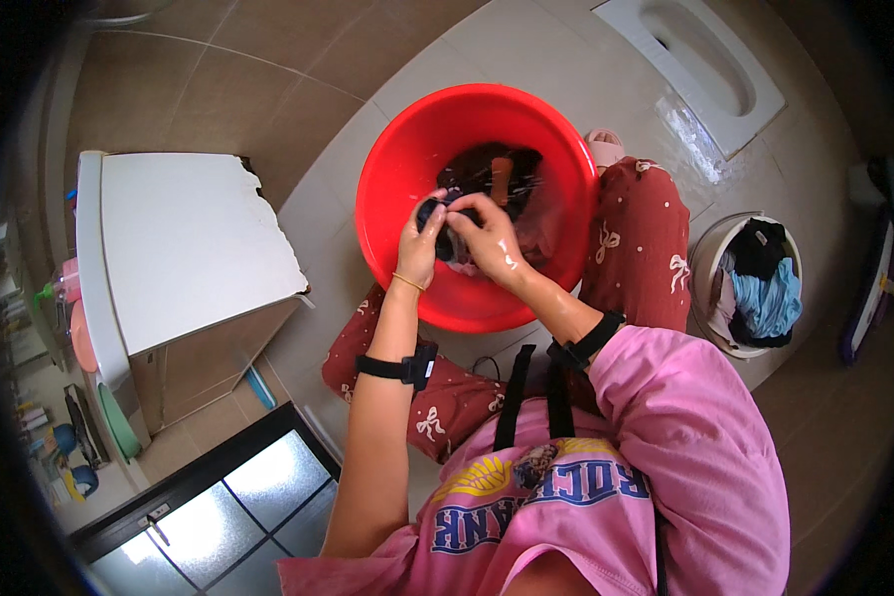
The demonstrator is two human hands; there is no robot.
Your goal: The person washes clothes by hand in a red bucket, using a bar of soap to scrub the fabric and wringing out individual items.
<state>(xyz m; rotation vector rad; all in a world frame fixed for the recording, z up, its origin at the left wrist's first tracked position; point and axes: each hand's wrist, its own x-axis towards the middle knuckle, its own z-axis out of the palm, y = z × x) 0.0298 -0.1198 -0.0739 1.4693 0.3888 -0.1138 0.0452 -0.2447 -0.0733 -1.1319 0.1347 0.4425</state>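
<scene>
Head view: left hand (419,248) closed on a dark cloth (426,212), held just left of frame centre, above the laundry (482,169) in the red tub (397,169); right hand (489,241) wet, fingers bunched narrow at the same cloth, exact grip hard to tell; white bucket (709,283) at right of frame, with light-blue cloth (771,300) in it; squat toilet (695,60) upper right.
</scene>
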